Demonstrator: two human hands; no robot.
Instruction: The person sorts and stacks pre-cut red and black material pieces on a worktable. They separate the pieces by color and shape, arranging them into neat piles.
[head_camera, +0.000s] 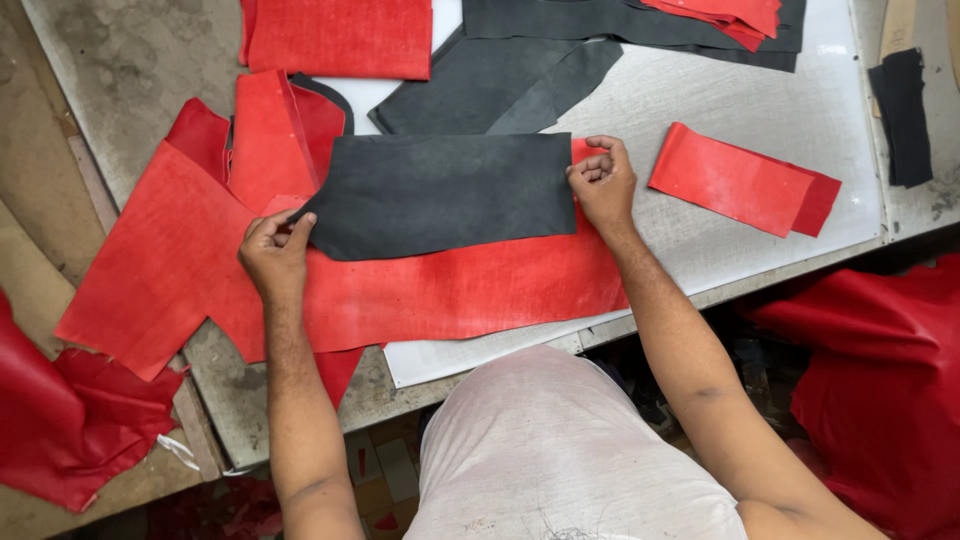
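- Head view: dark grey sheet lies flat on the red sheet, long axis running left to right between both hands.
- Left hand fingers pinch its left corner; right hand fingers curl shut on its right edge.
- Worktop carries both.

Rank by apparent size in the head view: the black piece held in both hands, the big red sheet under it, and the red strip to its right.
1. big red sheet
2. black piece
3. red strip
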